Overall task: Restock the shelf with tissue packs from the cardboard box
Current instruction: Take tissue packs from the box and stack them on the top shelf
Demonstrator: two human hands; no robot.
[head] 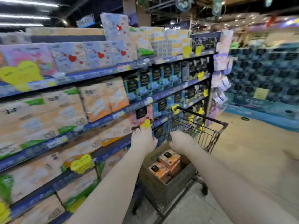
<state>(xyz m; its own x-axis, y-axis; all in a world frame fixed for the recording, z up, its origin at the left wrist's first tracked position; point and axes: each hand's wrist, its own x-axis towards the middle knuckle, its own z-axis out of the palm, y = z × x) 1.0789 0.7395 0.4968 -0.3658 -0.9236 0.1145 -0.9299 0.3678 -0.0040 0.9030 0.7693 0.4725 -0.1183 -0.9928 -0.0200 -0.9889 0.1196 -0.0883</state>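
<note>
1. Head view: left hand [143, 139] and right hand [182, 140], both empty with fingers loosely open, hovered above the cardboard box [159, 180] of orange tissue packs [168, 164] in the trolley [208, 135].
2. Risk: a hasty one-handed lift could drop a pack.
3. Setting: full shelf [100, 120], tan shop floor [252, 156].

My cart [202, 126] stands tight against the shelves [100, 120] on my left, its wire walls and black handle fencing the cardboard box [155, 180]. The box is open on top, so I can go in only from above. The shelf rows are packed full to their edges. On my right the floor [252, 152] lies open.
</note>
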